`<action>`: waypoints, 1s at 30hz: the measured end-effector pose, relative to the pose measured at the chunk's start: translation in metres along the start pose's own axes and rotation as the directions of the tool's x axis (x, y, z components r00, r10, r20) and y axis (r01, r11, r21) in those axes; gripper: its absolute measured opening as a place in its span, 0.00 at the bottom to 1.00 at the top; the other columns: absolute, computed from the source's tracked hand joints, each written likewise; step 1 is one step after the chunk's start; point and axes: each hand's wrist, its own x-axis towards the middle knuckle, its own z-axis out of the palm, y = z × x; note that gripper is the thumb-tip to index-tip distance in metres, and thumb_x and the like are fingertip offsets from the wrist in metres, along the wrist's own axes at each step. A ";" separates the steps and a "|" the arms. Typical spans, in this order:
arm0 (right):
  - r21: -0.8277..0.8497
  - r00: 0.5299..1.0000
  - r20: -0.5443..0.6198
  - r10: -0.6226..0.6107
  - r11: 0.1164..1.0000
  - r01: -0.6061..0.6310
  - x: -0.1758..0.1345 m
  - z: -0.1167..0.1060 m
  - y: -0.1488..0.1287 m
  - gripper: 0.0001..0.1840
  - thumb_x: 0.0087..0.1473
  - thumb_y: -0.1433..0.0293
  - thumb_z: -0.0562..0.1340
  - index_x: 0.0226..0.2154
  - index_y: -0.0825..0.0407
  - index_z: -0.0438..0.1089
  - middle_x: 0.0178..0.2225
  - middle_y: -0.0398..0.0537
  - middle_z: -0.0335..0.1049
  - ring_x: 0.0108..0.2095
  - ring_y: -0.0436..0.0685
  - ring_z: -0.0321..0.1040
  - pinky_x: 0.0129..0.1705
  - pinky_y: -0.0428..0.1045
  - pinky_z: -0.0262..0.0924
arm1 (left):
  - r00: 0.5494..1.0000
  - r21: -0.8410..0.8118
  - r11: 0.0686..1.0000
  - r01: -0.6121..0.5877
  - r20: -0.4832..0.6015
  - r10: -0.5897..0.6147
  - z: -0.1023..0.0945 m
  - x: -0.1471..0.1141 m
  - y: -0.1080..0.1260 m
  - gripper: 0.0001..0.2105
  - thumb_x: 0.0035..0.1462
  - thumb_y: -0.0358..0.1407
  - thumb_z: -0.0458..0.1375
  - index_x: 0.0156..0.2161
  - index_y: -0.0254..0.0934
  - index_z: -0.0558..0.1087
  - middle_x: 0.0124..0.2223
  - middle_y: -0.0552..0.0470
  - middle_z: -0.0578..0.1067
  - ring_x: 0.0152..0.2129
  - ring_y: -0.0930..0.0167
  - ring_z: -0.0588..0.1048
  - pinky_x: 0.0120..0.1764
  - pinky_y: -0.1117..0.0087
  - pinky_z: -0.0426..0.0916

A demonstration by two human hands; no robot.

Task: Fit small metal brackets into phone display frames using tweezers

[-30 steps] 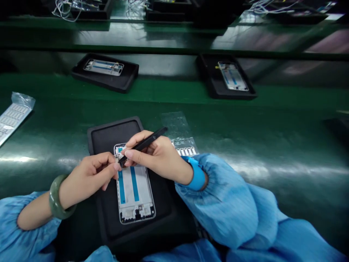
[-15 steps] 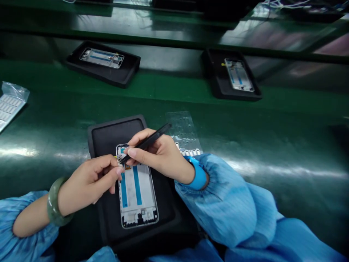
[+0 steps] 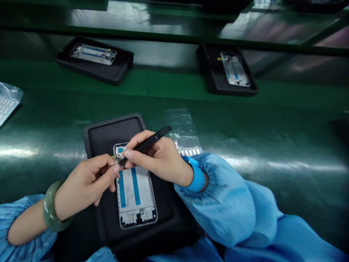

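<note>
A phone frame (image 3: 138,196) with a silvery inner face and two blue strips lies in a black tray (image 3: 116,128) in front of me. My right hand (image 3: 159,156) is closed around black tweezers (image 3: 152,140), held like a pen. Their tips point down at the frame's upper left edge. My left hand (image 3: 92,178) pinches at that same edge, thumb and forefinger beside the tweezer tips. Whatever sits between those fingers is too small to make out. A bit of yellow tab shows by the left fingertips. The right hand covers part of the frame's top end.
Farther back, two black trays (image 3: 120,74) (image 3: 211,82) each hold another phone frame (image 3: 94,54) (image 3: 235,69). Right of my tray lies a clear plastic sheet (image 3: 181,125) with small white pieces (image 3: 188,151). A bagged sheet of white parts (image 3: 8,103) lies at the far left.
The whole view has shifted slightly, so the far trays appear a little higher and farther left. Both hands stay at the same edge of the phone frame, their grips unchanged.
</note>
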 end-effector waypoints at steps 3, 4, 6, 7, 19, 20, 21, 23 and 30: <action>-0.014 1.000 0.012 -0.015 1.000 0.015 -0.002 0.001 -0.004 0.11 0.46 0.67 0.68 0.31 0.53 0.67 0.23 0.39 0.71 0.25 0.48 0.74 0.29 0.43 0.70 | 1.000 0.027 0.999 0.024 0.016 -0.024 -0.002 0.000 0.002 0.14 0.59 0.47 0.48 0.35 0.37 0.66 0.23 0.57 0.72 0.08 0.80 0.64 0.13 0.80 0.59; -0.008 1.000 0.016 -0.021 1.000 0.021 -0.002 0.000 -0.005 0.11 0.46 0.67 0.68 0.31 0.53 0.67 0.23 0.40 0.71 0.25 0.49 0.74 0.29 0.43 0.70 | 0.998 0.023 0.999 0.043 0.050 -0.044 -0.004 0.000 0.002 0.15 0.59 0.47 0.48 0.35 0.37 0.66 0.24 0.57 0.72 0.08 0.80 0.64 0.12 0.80 0.59; 0.014 0.999 -0.020 -0.034 0.999 0.034 0.000 -0.003 -0.008 0.11 0.46 0.67 0.68 0.30 0.53 0.66 0.23 0.40 0.71 0.24 0.48 0.74 0.28 0.43 0.70 | 0.985 -0.005 0.995 0.103 0.141 -0.102 -0.008 0.000 0.002 0.16 0.58 0.49 0.48 0.37 0.38 0.66 0.24 0.56 0.72 0.08 0.80 0.64 0.11 0.81 0.58; 0.025 0.998 -0.056 -0.040 0.999 0.041 0.002 -0.005 -0.009 0.11 0.46 0.67 0.68 0.30 0.53 0.66 0.23 0.39 0.71 0.24 0.48 0.73 0.27 0.43 0.70 | 0.975 -0.021 0.991 0.135 0.180 -0.129 -0.010 -0.001 0.002 0.17 0.58 0.50 0.48 0.38 0.38 0.66 0.24 0.56 0.73 0.07 0.80 0.63 0.11 0.81 0.57; -0.081 1.000 0.008 0.009 0.997 -0.009 0.007 -0.003 0.003 0.11 0.46 0.66 0.68 0.31 0.52 0.67 0.27 0.41 0.71 0.27 0.49 0.72 0.30 0.45 0.69 | 0.970 -0.116 0.970 0.214 0.142 -0.197 -0.014 -0.001 -0.001 0.17 0.58 0.51 0.48 0.33 0.39 0.64 0.21 0.58 0.71 0.04 0.80 0.62 0.08 0.83 0.53; -0.088 1.000 0.005 0.000 0.996 0.000 0.007 -0.003 0.003 0.11 0.46 0.66 0.68 0.31 0.52 0.67 0.27 0.41 0.71 0.27 0.49 0.71 0.30 0.45 0.69 | 0.970 -0.114 0.970 0.213 0.142 -0.196 -0.014 -0.001 -0.001 0.16 0.58 0.51 0.48 0.34 0.39 0.64 0.21 0.57 0.72 0.04 0.79 0.62 0.08 0.82 0.53; -0.086 1.000 0.006 -0.009 0.996 0.010 0.007 -0.002 0.004 0.11 0.46 0.67 0.68 0.31 0.52 0.67 0.26 0.41 0.71 0.27 0.49 0.71 0.30 0.45 0.69 | 0.971 -0.109 0.972 0.209 0.140 -0.193 -0.014 -0.001 -0.001 0.16 0.58 0.51 0.48 0.33 0.39 0.64 0.21 0.57 0.72 0.04 0.79 0.62 0.08 0.82 0.53; -0.052 1.000 0.014 -0.026 0.998 0.027 0.006 0.001 0.004 0.10 0.46 0.68 0.67 0.31 0.52 0.67 0.25 0.40 0.70 0.27 0.48 0.72 0.29 0.44 0.68 | 0.973 -0.093 0.975 0.204 0.132 -0.191 -0.013 -0.001 0.000 0.16 0.58 0.51 0.48 0.33 0.39 0.64 0.21 0.57 0.72 0.04 0.79 0.63 0.08 0.82 0.54; -0.044 0.988 -0.132 -0.081 0.996 0.076 0.007 -0.006 -0.003 0.09 0.48 0.67 0.66 0.31 0.53 0.67 0.25 0.40 0.72 0.23 0.47 0.73 0.26 0.42 0.69 | 0.999 0.048 0.998 0.034 0.022 -0.035 -0.011 -0.004 0.003 0.14 0.60 0.47 0.47 0.40 0.39 0.67 0.19 0.59 0.70 0.06 0.79 0.62 0.09 0.79 0.56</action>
